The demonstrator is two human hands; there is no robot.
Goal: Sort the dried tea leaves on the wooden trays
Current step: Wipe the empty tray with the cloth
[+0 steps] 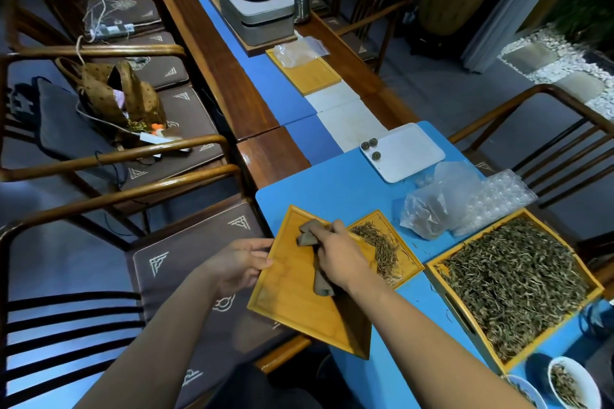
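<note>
My left hand [237, 262] grips the left rim of a bare wooden tray [292, 295], which is tilted off the table's left edge. My right hand [342, 254] presses a brown cloth [309, 237] onto that tray's inner surface. Just behind it lies a smaller wooden tray [408, 257] with a thin pile of dried tea leaves [378, 246]. At the right stands a large wooden tray [445, 282] heaped with dried tea leaves [518, 279].
Two white bowls [574, 382] with leaves stand at the bottom right. Clear plastic bags [435, 206] and a blister sheet [498, 199] lie behind the trays, with a white tray [408, 151] holding three tea balls. Farther back is a tea set [257, 0]. Chairs line both sides.
</note>
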